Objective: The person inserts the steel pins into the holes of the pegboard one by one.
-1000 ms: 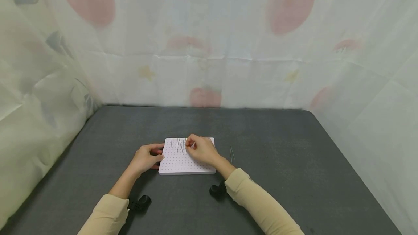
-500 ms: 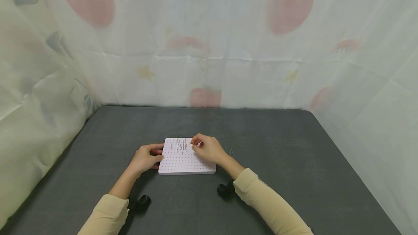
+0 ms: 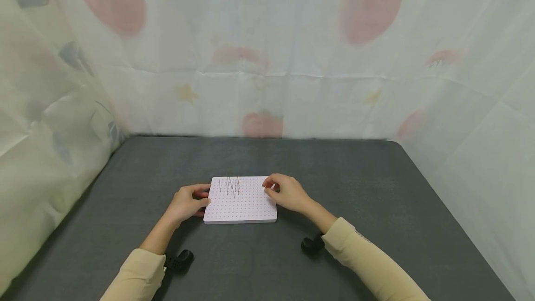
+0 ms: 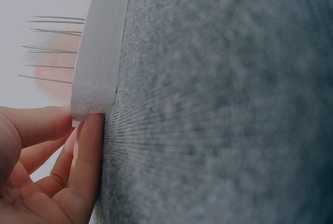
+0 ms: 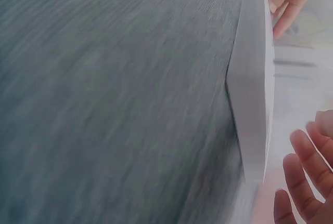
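Note:
A white pegboard (image 3: pixel 244 209) with rows of small holes lies on the dark grey table. Several thin metal needles (image 4: pixel 49 66) stand in its holes towards the back left, some slightly tilted. My left hand (image 3: pixel 186 202) grips the board's left edge, thumb on the upper side and fingers along the side and below. Over the board's right edge is my right hand (image 3: pixel 288 193), its fingers loosely bent. In the right wrist view, the fingers of that hand (image 5: pixel 307 180) are spread apart beside the board, and nothing shows between them.
The grey table (image 3: pixel 359 189) extends around the board on all sides. Behind it hangs a pale curtain (image 3: pixel 317 101) with fruit prints, which also closes off the left and right. A black wrist device (image 3: pixel 181 260) sits under the left sleeve.
My right hand has drawn back to the right, from the needles to the board's right edge. The loose needles on the table are now hidden behind it. My left hand stays in place.

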`<state>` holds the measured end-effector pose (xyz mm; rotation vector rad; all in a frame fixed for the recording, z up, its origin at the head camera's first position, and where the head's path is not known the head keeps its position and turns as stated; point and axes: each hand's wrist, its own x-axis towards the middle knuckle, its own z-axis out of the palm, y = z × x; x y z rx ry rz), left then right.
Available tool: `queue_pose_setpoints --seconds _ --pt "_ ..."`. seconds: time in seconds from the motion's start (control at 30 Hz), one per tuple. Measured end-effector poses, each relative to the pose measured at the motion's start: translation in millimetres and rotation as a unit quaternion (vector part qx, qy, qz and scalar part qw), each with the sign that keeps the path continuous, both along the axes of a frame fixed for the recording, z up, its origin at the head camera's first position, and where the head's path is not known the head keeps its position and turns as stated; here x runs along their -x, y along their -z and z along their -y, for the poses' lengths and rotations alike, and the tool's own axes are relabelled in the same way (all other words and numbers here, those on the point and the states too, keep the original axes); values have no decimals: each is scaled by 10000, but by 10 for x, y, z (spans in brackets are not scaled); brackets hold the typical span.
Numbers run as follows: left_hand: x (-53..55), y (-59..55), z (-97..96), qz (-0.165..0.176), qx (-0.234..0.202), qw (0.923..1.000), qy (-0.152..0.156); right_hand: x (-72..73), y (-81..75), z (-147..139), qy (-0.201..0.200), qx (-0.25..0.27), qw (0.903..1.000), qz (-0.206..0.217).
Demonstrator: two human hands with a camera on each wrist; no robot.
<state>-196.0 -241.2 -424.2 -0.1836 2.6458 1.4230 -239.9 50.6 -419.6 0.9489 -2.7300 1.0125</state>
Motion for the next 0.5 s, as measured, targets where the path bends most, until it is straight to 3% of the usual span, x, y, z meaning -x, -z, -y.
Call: queue_pose_setpoints --seconds 0.5 --pt "2 -1 12 36 1 10000 -17 83 62 -516 791 94 9966 233"
